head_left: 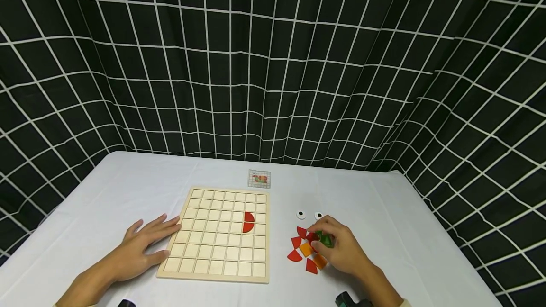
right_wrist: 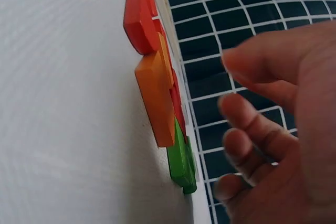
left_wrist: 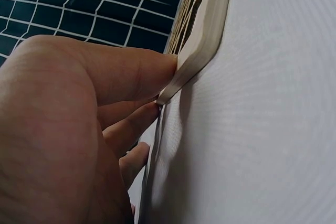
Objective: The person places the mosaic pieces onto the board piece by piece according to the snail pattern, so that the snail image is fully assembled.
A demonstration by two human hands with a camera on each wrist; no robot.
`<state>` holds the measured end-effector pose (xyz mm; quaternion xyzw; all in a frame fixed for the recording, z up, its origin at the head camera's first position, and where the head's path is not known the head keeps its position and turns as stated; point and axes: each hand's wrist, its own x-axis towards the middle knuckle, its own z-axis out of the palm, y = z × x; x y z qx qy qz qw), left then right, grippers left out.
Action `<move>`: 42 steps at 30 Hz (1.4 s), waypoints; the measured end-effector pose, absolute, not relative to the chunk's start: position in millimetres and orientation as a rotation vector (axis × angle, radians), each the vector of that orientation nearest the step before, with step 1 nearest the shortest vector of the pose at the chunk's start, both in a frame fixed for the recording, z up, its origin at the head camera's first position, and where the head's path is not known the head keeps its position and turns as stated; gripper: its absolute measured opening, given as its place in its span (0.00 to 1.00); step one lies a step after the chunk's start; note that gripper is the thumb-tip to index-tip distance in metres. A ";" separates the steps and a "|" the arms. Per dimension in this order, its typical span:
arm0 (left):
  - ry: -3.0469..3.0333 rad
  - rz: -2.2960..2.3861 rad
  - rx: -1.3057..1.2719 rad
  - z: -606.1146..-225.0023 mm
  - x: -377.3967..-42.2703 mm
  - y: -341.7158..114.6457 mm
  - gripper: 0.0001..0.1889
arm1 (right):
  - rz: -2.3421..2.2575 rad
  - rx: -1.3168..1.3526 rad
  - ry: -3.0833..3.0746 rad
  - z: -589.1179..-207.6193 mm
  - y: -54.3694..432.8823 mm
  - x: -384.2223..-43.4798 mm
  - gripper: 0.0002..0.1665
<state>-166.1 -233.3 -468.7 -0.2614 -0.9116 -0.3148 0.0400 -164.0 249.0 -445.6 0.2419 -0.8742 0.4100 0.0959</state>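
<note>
My left hand (head_left: 138,250) rests at the left edge of a pale wooden grid board (head_left: 213,252), fingers spread. In the left wrist view the thumb (left_wrist: 136,74) touches the board's rim (left_wrist: 206,35). Two red quarter-circle pieces (head_left: 248,227) lie on the board, together making a half disc toward its right side. My right hand (head_left: 343,248) hovers over loose pieces to the right of the board, its fingers apart. Beneath and beside it are red quarter-circle pieces (head_left: 312,266), orange square pieces (head_left: 306,249) and green pieces (right_wrist: 180,158). In the right wrist view nothing shows between the fingers.
Two white discs with black centres (head_left: 300,214) lie behind the loose pieces. A small picture card (head_left: 259,179) with a coloured pattern lies past the board's far edge. A white cloth covers the table (head_left: 384,207); dark gridded curtains (head_left: 239,70) hang behind and at both sides.
</note>
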 end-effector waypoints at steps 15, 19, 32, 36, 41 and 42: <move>-2.802 -0.956 -0.780 -466.0 -171.0 -233.7 0.28 | 0.942 0.625 -2.866 -447.3 247.8 -170.1 0.15; -2.802 -0.941 -0.781 -465.3 -172.6 -234.8 0.27 | 0.888 0.590 -2.875 -448.0 245.1 -172.7 0.12; -2.774 -0.960 -0.789 -467.2 -170.5 -234.4 0.27 | 0.904 0.617 -2.876 -448.7 244.5 -169.2 0.13; -2.738 -0.953 -0.812 -470.0 -169.2 -234.1 0.27 | 0.861 0.601 -2.851 -450.6 244.7 -167.1 0.11; -2.734 -0.944 -0.821 -472.3 -167.9 -234.3 0.27 | 0.838 0.595 -2.721 -453.4 246.3 -165.7 0.12; -2.737 -0.948 -0.820 -472.4 -167.6 -234.4 0.27 | 0.851 0.601 -2.690 -453.8 246.4 -165.7 0.12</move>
